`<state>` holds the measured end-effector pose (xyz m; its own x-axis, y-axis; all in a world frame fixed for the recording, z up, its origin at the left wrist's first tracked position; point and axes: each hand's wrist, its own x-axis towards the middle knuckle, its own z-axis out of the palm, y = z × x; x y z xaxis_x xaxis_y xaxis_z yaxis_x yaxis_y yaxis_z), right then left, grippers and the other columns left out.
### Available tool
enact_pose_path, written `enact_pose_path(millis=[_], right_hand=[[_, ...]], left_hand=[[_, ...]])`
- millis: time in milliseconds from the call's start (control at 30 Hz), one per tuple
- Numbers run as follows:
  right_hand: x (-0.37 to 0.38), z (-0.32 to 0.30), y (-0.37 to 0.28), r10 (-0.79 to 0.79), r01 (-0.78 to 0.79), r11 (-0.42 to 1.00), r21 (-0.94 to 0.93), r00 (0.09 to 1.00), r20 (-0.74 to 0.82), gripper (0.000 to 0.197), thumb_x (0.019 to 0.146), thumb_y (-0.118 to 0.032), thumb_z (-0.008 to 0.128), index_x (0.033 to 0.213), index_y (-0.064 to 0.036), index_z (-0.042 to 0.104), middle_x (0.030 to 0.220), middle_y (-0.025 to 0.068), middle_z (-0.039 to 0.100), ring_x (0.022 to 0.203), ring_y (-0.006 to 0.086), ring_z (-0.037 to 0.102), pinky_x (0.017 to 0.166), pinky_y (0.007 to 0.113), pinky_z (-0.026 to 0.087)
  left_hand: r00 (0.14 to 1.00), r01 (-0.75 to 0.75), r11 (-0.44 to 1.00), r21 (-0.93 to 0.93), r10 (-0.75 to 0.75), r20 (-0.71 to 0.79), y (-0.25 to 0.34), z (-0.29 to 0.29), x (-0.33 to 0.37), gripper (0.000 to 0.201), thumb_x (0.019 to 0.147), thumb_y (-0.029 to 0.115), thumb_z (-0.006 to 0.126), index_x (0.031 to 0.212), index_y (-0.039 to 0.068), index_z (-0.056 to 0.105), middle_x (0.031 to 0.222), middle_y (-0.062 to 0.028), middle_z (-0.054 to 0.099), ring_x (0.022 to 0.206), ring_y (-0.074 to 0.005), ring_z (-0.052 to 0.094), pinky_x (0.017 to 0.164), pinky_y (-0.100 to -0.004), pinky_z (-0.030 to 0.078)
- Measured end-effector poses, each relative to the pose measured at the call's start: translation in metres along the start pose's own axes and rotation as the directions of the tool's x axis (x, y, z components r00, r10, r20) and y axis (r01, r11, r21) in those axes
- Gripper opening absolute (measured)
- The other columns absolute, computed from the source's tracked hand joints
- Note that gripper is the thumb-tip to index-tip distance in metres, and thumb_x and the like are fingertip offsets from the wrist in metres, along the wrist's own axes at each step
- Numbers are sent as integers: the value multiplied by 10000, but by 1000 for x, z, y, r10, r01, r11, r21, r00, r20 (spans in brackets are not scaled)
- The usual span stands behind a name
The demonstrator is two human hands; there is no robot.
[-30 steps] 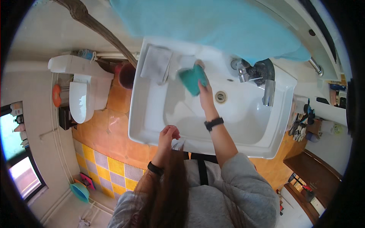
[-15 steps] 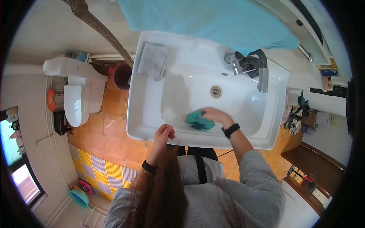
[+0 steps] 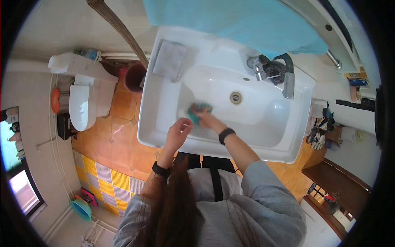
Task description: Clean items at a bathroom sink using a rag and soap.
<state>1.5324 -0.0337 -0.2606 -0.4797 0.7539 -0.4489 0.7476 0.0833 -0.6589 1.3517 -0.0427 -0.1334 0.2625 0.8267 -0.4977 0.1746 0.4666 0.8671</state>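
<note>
My right hand (image 3: 207, 119) is closed on a teal cloth (image 3: 194, 117), pressing it against the left inner side of the white sink (image 3: 218, 146). Motion smears the cloth and the fingertips. Just left of it, over the sink's front rim, my left hand (image 3: 179, 130) hangs with its fingers curled in and nothing visible in them. A folded grey cloth (image 3: 170, 59) lies on the sink's back left corner. Behind the drain (image 3: 235, 98) stands a chrome faucet (image 3: 259, 68), with a dark scrubbing pad (image 3: 275, 72) beside it.
A blue towel (image 3: 230, 24) hangs behind the sink. A wooden stick (image 3: 119, 29) leans at the back left, near a dark red bucket (image 3: 133, 77) and a white toilet (image 3: 84, 101). Gloves (image 3: 318, 140) and brushes hang at the right. A brown shelf (image 3: 337, 177) stands at lower right.
My right hand has moved left with the teal cloth, from the front of the basin to its left side. My left hand has risen slightly over the rim.
</note>
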Motion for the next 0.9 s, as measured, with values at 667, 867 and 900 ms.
enact_pose_path(millis=[667,867,900], right_hand=[[46,-55,-131,-387,328,922,-206,807,-446,472,721,-3,530,1186,-56,466,1321,126,366,1234,321,305,1029,474,227],[21,-21,-131,-304,256,920,-297,943,-131,466,689,-42,555,1152,-48,496,1364,153,292,1277,356,209,1012,538,195],[11,-8,-123,-349,319,909,-267,934,-71,473,682,-50,557,1151,-63,497,1382,145,266,1285,363,192,1017,526,199]], left_hand=[[710,-448,54,892,628,319,21,-102,47,458,741,4,439,1197,32,463,1221,-120,486,1141,-258,448,984,-366,335],[857,-344,139,929,450,250,-22,-88,7,425,748,6,432,1171,2,471,1226,-158,475,1156,-284,435,974,-369,342],[873,-366,223,904,418,250,-36,-83,-8,428,747,15,436,1173,3,469,1198,-166,495,1125,-293,463,946,-375,369]])
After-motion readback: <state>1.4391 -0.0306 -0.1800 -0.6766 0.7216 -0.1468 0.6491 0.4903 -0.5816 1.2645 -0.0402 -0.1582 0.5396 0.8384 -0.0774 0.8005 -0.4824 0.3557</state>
